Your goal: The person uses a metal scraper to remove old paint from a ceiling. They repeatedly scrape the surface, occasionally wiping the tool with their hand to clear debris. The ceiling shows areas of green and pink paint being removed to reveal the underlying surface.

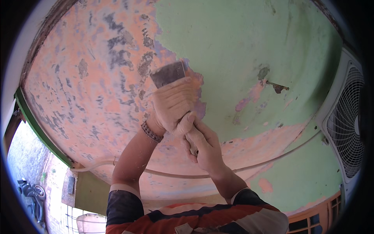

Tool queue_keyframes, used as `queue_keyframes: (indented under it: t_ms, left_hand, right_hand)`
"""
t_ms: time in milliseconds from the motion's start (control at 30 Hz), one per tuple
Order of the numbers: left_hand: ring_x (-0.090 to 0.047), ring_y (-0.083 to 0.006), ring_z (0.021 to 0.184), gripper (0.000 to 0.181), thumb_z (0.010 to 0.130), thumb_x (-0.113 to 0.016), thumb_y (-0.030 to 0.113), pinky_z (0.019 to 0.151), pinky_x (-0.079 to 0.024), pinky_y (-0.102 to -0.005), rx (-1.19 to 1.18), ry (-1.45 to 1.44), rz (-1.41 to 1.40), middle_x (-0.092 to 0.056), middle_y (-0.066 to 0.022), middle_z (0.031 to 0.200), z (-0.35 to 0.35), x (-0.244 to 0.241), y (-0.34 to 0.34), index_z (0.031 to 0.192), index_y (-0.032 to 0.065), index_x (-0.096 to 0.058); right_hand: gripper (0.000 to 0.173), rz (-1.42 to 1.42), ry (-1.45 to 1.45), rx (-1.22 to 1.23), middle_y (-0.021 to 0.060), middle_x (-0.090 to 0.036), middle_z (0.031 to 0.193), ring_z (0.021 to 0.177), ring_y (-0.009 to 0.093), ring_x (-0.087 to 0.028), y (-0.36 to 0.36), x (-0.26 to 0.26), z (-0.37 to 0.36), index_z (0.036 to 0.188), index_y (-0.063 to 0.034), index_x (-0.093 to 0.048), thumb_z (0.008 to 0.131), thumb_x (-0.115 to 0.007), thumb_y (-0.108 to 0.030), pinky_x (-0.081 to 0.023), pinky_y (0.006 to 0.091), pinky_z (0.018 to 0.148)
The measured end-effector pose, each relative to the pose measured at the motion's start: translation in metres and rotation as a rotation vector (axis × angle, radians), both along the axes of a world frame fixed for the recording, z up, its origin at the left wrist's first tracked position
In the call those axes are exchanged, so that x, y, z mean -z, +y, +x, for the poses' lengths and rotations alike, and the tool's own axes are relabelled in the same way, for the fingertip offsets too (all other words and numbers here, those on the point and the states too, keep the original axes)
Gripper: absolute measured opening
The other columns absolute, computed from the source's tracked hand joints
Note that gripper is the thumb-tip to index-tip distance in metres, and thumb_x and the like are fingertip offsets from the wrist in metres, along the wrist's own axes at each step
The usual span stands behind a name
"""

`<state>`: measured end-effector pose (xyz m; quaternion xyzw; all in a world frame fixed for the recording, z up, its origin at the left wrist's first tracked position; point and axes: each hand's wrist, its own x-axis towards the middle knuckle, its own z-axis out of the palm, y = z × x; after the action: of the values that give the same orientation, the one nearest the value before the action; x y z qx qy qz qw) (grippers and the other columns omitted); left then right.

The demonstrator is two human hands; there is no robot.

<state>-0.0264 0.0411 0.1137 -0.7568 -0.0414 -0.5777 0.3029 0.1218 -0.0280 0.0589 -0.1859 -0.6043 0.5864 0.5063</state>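
A wide-bladed scraper (pixel 169 73) lies against a wall, its dark blade along the ragged edge between green paint (pixel 239 44) and a stripped, pinkish patchy surface (pixel 87 93). My left hand (pixel 174 103), dusty and with a braided bracelet at the wrist, is wrapped over the lower part of the blade. Lower down, my right hand (pixel 206 146) grips the handle, whose end shows beneath the fingers. Both hands touch each other at the thumbs. Most of the handle is hidden by them.
Behind my arms, a thin pipe (pixel 181 176) crosses the wall. An air-conditioner outdoor unit's fan grille (pixel 344 122) is at right. A rusty metal bracket (pixel 279 87) sticks out of the green wall. Below right is an orange window frame (pixel 309 220); a motorcycle (pixel 33 197) stands outside at lower left.
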Motion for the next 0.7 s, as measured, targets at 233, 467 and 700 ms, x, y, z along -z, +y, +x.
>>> queue_keyframes:
  t_ms: [233,467,700]
  left_hand:
    - [-0.065,-0.0293,0.069,0.024,0.079,-0.051,0.021,0.085,-0.055,-0.0433,0.015,-0.05,-0.055,-0.061,-0.0098,0.068,0.002,-0.001,-0.004,0.062,0.0044,-0.052]
    - [-0.065,-0.0284,0.07,0.02,0.076,-0.053,0.019,0.086,-0.055,-0.043,-0.012,0.035,-0.002,-0.062,-0.0087,0.069,-0.007,-0.016,-0.002,0.062,0.0055,-0.053]
    - [-0.066,-0.0303,0.071,0.019,0.076,-0.05,0.02,0.087,-0.054,-0.0462,-0.041,0.062,-0.041,-0.059,-0.0088,0.066,-0.009,0.004,-0.005,0.063,0.0051,-0.054]
  right_hand:
    - [0.037,-0.04,-0.001,-0.064,0.0028,-0.049,0.068,0.047,0.004,-0.041,-0.002,-0.015,0.0,0.131,-0.0025,-0.047,0.101,-0.043,-0.025,-0.028,0.018,0.035]
    - [0.036,-0.036,0.014,-0.112,0.0029,-0.049,0.069,0.048,0.004,-0.041,0.005,-0.017,-0.004,0.129,-0.0048,-0.048,0.101,-0.044,-0.027,-0.028,0.0176,0.035]
    - [0.03,-0.104,0.052,-0.117,0.0037,-0.049,0.07,0.049,0.005,-0.042,0.005,0.006,-0.01,0.119,-0.0054,-0.049,0.101,-0.042,-0.028,-0.029,0.018,0.036]
